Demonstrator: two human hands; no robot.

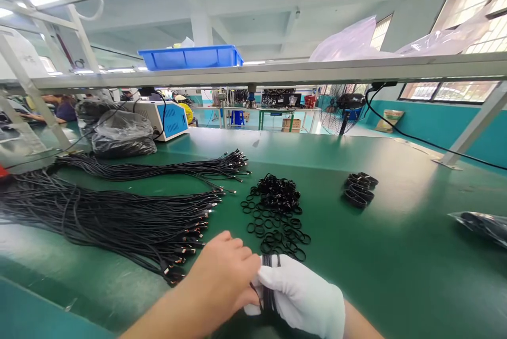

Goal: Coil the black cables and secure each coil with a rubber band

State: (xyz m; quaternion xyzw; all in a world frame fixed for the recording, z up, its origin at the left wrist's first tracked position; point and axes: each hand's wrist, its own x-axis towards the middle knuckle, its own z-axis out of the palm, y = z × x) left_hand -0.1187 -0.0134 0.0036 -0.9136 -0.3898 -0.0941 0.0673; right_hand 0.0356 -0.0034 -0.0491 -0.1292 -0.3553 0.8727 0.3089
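Note:
My right hand, in a white glove, is closed around a coiled black cable at the bottom middle. My bare left hand meets it from the left, fingers bent and thumb tucked beneath. By that thumb runs a thin black strand; whether it is a ring or part of the cable I cannot tell. Just beyond both hands lies a heap of small black rings, with several loose ones spread toward me. Black cables with metal plugs lie in a large bundle to the left.
Behind that bundle lies a second cable bundle. Coiled black cables sit on the green table to the right, a plastic bag at its edge. Farther back are a blue-and-white machine, bagged goods and an overhead shelf.

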